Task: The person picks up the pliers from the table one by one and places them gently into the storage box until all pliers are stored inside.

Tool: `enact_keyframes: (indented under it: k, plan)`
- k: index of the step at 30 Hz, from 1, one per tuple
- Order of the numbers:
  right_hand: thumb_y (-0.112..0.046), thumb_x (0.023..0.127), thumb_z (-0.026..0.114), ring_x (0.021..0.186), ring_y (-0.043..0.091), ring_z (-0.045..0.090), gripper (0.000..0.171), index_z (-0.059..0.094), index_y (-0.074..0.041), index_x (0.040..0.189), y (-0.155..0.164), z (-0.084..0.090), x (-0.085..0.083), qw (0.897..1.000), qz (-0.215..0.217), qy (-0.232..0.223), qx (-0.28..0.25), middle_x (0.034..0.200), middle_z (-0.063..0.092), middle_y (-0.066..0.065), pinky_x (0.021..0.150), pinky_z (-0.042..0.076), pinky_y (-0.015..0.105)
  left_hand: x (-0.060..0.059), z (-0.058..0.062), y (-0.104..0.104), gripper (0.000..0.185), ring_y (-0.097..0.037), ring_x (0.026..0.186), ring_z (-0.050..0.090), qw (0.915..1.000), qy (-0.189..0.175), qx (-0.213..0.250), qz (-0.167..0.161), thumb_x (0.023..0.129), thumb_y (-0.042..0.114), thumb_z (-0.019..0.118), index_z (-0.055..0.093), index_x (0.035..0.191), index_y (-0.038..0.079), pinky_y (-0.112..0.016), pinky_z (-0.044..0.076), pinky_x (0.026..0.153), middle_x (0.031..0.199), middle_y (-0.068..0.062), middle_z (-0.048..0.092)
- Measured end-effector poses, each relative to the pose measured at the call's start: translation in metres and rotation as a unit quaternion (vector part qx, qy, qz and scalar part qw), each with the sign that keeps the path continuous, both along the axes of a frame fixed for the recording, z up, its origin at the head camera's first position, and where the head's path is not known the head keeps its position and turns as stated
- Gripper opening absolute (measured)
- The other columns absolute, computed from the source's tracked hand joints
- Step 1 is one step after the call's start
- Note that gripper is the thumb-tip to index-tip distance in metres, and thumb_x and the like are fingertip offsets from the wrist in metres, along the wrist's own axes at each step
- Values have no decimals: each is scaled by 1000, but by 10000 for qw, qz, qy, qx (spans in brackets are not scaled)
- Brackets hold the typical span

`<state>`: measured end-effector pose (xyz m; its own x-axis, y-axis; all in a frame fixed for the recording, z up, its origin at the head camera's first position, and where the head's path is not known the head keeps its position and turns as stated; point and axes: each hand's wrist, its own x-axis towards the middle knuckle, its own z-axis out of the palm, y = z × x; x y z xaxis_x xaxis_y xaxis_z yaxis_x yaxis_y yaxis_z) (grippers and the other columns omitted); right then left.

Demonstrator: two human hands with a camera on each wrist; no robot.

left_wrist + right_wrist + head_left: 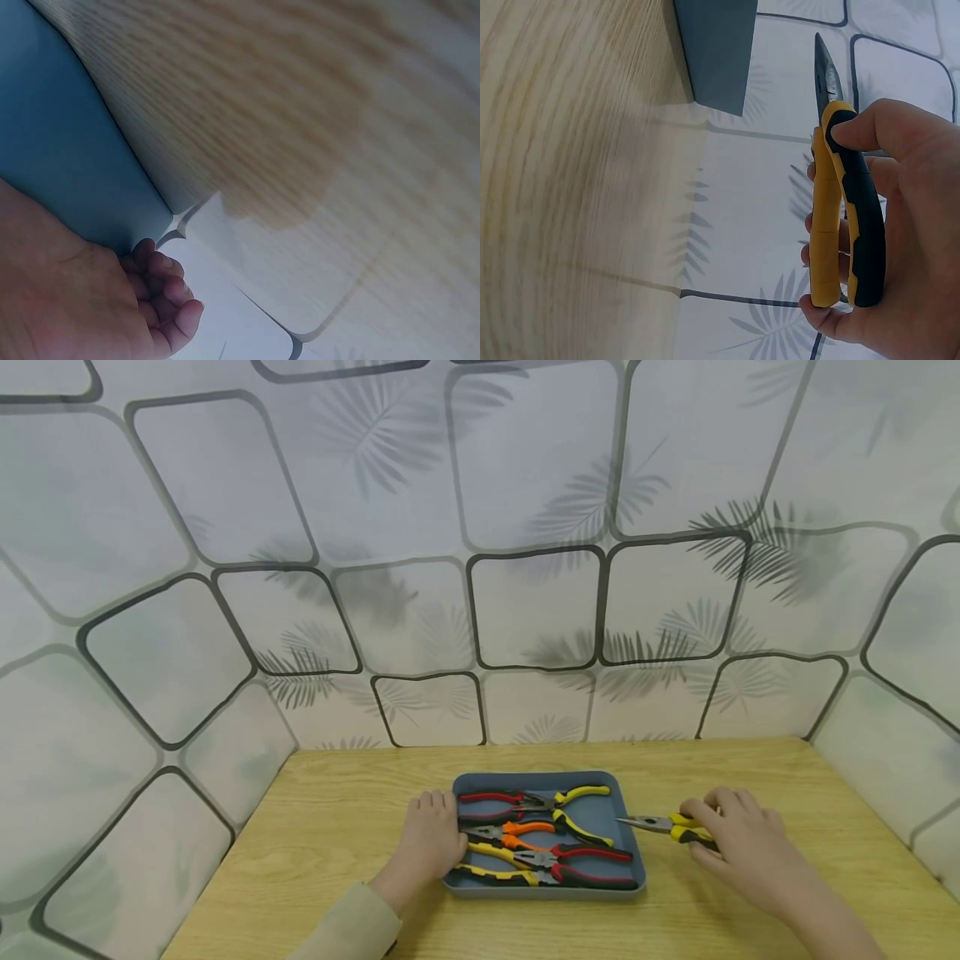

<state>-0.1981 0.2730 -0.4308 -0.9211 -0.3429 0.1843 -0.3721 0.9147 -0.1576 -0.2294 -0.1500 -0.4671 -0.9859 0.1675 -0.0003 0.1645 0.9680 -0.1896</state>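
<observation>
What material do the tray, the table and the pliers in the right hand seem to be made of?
Tray: probably plastic, matte blue-grey, rounded moulded rim.
Table: wood or a wood-look laminate, pale with visible grain.
Pliers in right hand: grey metal nose; yellow and black handles look like rubbery plastic.

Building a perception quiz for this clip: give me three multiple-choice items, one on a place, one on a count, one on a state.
1. Where is the left hand?
A. On the left edge of the blue tray
B. Flat against the wall
C. On the right hand

2. How many pliers lie in the tray?
A. One
B. Four
C. Nine

3. How are the yellow-and-black long-nose pliers?
A. Lying in the tray
B. Gripped in the right hand, handles together
C. Lying loose on the table

Answers: 1 A, the head view shows its fingers at the tray's left rim. 2 B, four pairs lie in the tray. 3 B, the right wrist view shows fingers wrapped round both handles, beside the tray.
</observation>
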Motion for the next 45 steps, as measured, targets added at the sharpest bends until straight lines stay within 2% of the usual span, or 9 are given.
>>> enact_keyframes:
  k: [5, 12, 25, 37, 45]
  plan:
    - [-33, 93, 80, 101, 24, 50, 35, 67, -26, 125, -4, 2, -1, 10000, 53, -27, 12, 111, 57, 2, 74, 37, 46, 0, 0, 0, 45, -30, 105, 59, 10000, -2, 59, 8, 99, 39, 61, 58, 122, 0, -46, 50, 97, 113, -16, 63]
    - [-33, 92, 81, 98, 22, 49, 31, 67, -29, 119, -12, 1, -2, 9997, 172, 148, -13, 106, 54, -1, 73, 39, 46, -2, -1, 0, 45, -30, 104, 58, 10000, -29, 44, 24, 99, 39, 61, 57, 122, 0, -46, 50, 97, 112, -16, 62]
    - [-30, 91, 81, 99, 21, 49, 29, 68, -29, 117, -28, 0, -1, 9988, 333, 324, -135, 105, 54, -4, 76, 38, 43, 0, 1, 1, 44, -30, 104, 59, 9999, -18, 114, 41, 98, 37, 62, 58, 121, 0, -46, 51, 96, 112, -16, 63]
    - [-27, 93, 79, 97, 16, 44, 27, 68, -31, 117, -40, 0, -2, 9983, 423, 238, -327, 102, 50, -7, 76, 31, 39, 0, 0, 0, 44, -31, 104, 59, 9998, 44, 192, -2, 97, 37, 62, 57, 120, -1, -47, 51, 97, 111, -17, 63]
    - [-28, 93, 79, 99, 18, 46, 28, 67, -31, 118, -48, 2, -2, 9983, 475, 148, -318, 102, 49, -7, 75, 31, 38, -1, -1, 0, 45, -30, 104, 59, 9999, -2, 118, 19, 98, 38, 62, 57, 121, 0, -47, 51, 97, 112, -17, 62]
